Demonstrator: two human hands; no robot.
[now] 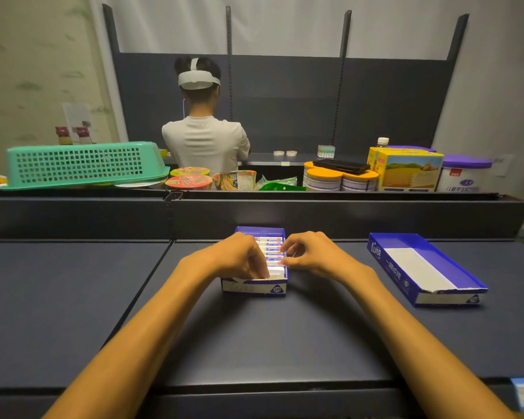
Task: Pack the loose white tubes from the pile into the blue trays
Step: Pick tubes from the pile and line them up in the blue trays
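Observation:
A blue tray [254, 290] stands in the middle of the dark table, filled with a row of several white tubes [273, 251] lying crosswise. My left hand [239, 255] reaches into the tray's left side with fingers curled down onto the nearest tubes. My right hand [310, 252] is at the tray's right edge, its fingertips pinching the tube ends. A second blue tray [387, 267] lies to the right, with only its white floor showing. No loose pile of tubes is in view.
A dark raised ledge [315, 213] runs behind the trays. Beyond it stand a green basket [82, 164], noodle cups [189, 179], cans [324, 178] and a yellow box [409, 169]. A person in a white shirt [204, 140] stands with their back to me.

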